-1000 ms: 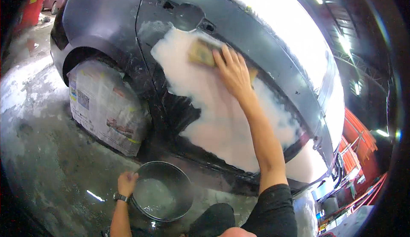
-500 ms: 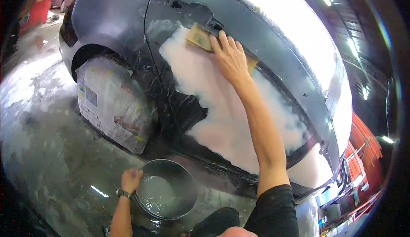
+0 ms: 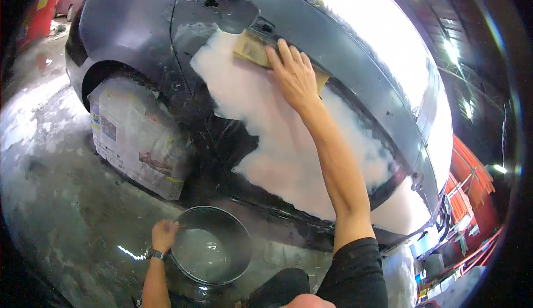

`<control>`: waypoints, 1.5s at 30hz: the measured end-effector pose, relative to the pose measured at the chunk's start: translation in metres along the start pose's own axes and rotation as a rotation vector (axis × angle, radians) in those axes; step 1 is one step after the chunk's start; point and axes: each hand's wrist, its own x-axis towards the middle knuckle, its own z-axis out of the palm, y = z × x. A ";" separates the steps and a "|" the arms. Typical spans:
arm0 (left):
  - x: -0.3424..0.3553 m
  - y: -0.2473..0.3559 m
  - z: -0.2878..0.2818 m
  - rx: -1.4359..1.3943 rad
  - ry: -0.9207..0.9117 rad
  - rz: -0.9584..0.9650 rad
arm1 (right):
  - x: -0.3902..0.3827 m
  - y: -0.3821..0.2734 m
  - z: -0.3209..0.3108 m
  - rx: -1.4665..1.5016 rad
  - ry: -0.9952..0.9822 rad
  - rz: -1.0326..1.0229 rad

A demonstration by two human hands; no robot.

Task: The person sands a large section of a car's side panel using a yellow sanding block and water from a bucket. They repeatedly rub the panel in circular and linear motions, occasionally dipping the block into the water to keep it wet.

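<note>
My right hand point(image 3: 294, 77) lies over a tan piece of sandpaper point(image 3: 250, 50), pressing it against the dark car door point(image 3: 350, 69) just below the handle opening. Its fingers point up and away, and the sandpaper sticks out on both sides of them. Beneath spreads a large pale pink patch of filler point(image 3: 283, 136) with ragged edges. Low on the left, my left hand point(image 3: 165, 235) is closed at the rim of a round black bucket point(image 3: 242, 263). Cloudy water point(image 3: 202, 250) partly fills the bucket. The fingertips of that hand are hard to make out.
Newspaper point(image 3: 133, 136) covers the rear wheel. The wet concrete floor point(image 3: 61, 197) runs along the car's left. My dark-clothed knee point(image 3: 283, 288) is close to the bucket. At the far right stand orange-red panels point(image 3: 466, 163); another car point(image 3: 72, 0) is parked at the far left.
The whole view has shifted slightly, so the car appears farther left. My right hand and the sandpaper have slid a little to the right along the door. My left hand stays at the bucket.
</note>
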 end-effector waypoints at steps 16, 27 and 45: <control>0.004 -0.049 0.016 -0.037 0.083 0.059 | -0.005 -0.007 0.017 -0.118 0.207 0.075; 0.004 -0.005 0.000 -0.056 -0.023 0.021 | -0.106 0.005 0.001 -0.056 0.206 0.007; 0.004 -0.018 0.007 -0.046 -0.120 -0.158 | -0.036 0.008 -0.007 0.081 0.083 0.115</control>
